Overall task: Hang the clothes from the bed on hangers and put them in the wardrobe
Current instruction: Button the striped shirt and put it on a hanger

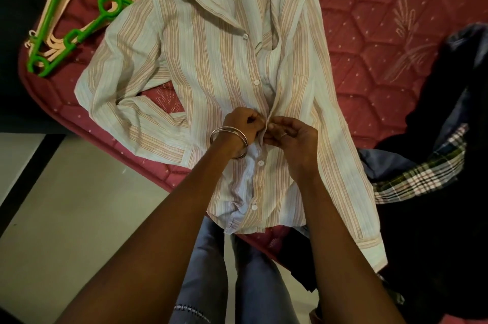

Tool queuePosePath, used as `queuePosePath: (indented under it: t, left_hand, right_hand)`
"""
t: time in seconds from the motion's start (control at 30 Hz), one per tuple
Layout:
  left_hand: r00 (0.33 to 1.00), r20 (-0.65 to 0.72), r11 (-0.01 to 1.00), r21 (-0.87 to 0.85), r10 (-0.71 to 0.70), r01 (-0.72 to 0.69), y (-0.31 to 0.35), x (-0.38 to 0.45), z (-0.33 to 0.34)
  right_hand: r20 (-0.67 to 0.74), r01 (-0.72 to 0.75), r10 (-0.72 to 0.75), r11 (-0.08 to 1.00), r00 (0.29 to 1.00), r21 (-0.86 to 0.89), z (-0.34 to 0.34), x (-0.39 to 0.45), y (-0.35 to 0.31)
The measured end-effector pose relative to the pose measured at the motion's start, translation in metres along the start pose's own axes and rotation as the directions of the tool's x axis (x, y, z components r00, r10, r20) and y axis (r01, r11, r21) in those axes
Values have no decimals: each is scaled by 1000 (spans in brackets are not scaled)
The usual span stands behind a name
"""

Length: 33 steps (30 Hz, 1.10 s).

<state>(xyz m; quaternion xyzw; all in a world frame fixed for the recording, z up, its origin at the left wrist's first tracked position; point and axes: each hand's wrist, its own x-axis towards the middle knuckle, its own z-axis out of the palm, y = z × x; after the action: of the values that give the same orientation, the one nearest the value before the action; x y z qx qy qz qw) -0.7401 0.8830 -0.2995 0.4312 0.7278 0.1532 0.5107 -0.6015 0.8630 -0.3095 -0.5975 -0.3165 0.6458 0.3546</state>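
The striped shirt [211, 72] lies flat, front up, at the near edge of the bed [383, 33]. The left hand [244, 125] and right hand [291, 136] each pinch its button strip at mid-front. It looks light and limp, best lifted by the shoulders or collar.

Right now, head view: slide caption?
Both hands pinch the striped shirt placket on the bed, hangers nearby.

Striped shirt [211, 65] flat on red mattress [383, 33], both hands [266, 131] pinching its placket
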Motion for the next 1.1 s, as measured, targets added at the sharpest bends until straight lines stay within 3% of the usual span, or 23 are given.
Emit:
queuePosePath:
  t: [0.23, 0.37, 0.5, 0.73, 0.87, 0.93, 1.0, 1.07, 1.1]
  left_hand:
    - [999, 24, 995, -84, -48, 50, -1, 4, 0]
    - [987, 42, 958, -238, -154, 160, 1, 2, 2]
    - [971, -17, 931, -290, -238, 223, 0, 0, 10]
    - [904, -43, 849, -364, -426, 383, 7, 0, 18]
    - [876, 70, 761, -464, -477, 452, 11, -2, 19]
    - [940, 26, 879, -345, -342, 329, 10, -1, 20]
    - [984, -104, 989, -26, -147, 145, 8, -1, 21]
    - [981, -195, 975, 218, -4, 47, 4, -3, 24]
    - [977, -215, 962, 269, 4, 55, 2, -5, 25]
  right_hand:
    - [-53, -17, 17, 1000, 998, 3, 5, 4, 4]
    - [-69, 51, -64, 983, 996, -175, 3, 9, 4]
    - [-87, 167, -222, 893, 971, -417, 12, 4, 7]
    - [-133, 184, -278, 858, 951, -480, 16, -4, 11]
    - [-142, 157, -232, 900, 962, -406, 16, 3, 4]
    - [-128, 56, -81, 980, 988, -190, 16, 7, -5]
    - [-64, -93, 91, 995, 994, -19, 13, 9, -9]
    - [-20, -198, 197, 978, 980, -68, 10, 12, -9]
    - [-20, -215, 216, 954, 976, -211, 7, 14, -8]
